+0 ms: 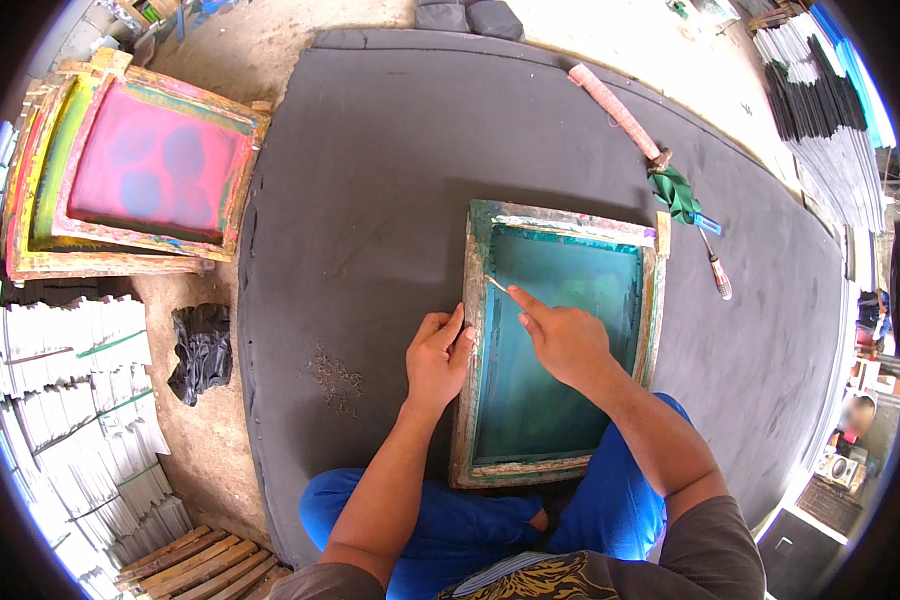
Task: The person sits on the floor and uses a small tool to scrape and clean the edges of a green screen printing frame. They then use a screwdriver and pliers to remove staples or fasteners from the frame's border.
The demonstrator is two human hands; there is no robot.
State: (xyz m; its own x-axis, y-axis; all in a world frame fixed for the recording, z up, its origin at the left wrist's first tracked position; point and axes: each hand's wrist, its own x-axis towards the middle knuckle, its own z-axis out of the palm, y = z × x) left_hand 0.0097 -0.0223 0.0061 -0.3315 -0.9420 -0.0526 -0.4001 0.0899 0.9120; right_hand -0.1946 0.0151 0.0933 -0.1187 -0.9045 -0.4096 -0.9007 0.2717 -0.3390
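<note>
A screen printing frame point(461, 400) with teal mesh lies in front of my lap on the dark mat, its wooden border smeared with paint. My left hand point(438, 358) is closed on the frame's left side, thumb on top of the wood. Over the mesh, my right hand point(568, 345) pinches a thin, pale, stick-like tool point(497, 285), index finger stretched along it. The tool's tip meets the inner edge of the left border; its exact kind is too small to tell. Left of my left hand, small dark scraps point(335, 378) are scattered on the mat.
Beyond the frame's right corner lie a screwdriver point(720, 278), a crumpled green piece point(674, 194) and a pink roll point(615, 110). More paint-stained screen frames point(160, 165) stack at the left, above white bundles point(75, 340) and a black plastic bag point(201, 350). Dark and white stacks point(820, 110) stand far right.
</note>
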